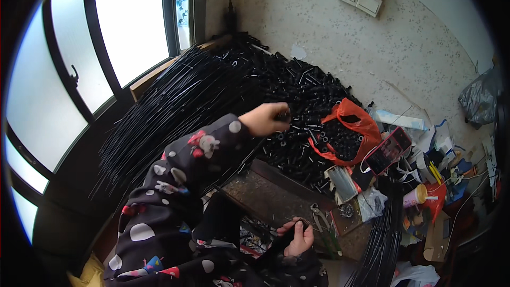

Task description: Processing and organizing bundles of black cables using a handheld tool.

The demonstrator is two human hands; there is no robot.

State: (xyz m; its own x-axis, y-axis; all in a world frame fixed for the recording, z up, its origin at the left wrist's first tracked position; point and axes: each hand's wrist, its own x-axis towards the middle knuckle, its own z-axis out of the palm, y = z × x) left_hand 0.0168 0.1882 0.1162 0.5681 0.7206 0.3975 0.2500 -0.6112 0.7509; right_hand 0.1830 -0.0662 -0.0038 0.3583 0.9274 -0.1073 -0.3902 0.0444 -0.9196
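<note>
Over the heap of short black tubular parts (297,87), my left hand (265,119) is closed, its fingers blurred and curled round a small dark piece (284,117). The shape of that piece cannot be made out against the black heap. Low in front of me, my right hand (299,240) pinches several thin dark rods (300,222) between thumb and fingers. Just right of this hand, a pair of pliers (320,217) lies on the worn wooden board (260,193).
A large bundle of long black rods (164,103) leans left by the window; another bundle (380,239) lies right. A red plastic bag (355,110) of black parts sits on the heap. A phone (389,151), a cup (414,197) and clutter crowd the right side.
</note>
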